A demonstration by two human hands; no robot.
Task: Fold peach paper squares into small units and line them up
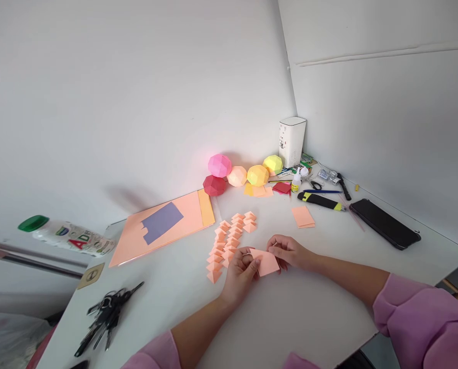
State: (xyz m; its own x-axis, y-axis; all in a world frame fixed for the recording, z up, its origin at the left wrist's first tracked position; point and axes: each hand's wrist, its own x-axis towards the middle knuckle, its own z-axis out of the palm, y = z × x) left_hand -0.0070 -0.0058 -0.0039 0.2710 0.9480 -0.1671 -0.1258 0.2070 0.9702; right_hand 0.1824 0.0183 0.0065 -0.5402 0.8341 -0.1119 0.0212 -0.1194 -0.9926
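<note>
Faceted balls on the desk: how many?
5: pink and red at the left end, then peach, orange and yellow going right. Others may hide behind.

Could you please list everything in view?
Held paper: one, peach, front centre
Folded pieces: many, peach, centre rows
Paper squares: stack, peach, right of centre
Faceted balls: five, pink, red, peach, orange, yellow, back centre
Small papers: several, orange, peach, red, before balls
Large sheets: stack, peach and orange, left
Cut sheet: one, purple, on large sheets
Bottle: one, white, green cap, far left
Keys: bunch, dark, front left
Square tag: one, tan, left edge
Container: one, white, back corner
Small bottle: one, white and yellow, before container
Cutter: one, black-yellow, right
Pen: one, blue, behind cutter
Phone, apparently: one, black, right
Clutter: uncountable, mixed, back right
Table: one, white, beneath
Left hand, right hand: on held paper
Sleeves: two, mauve, front
</note>
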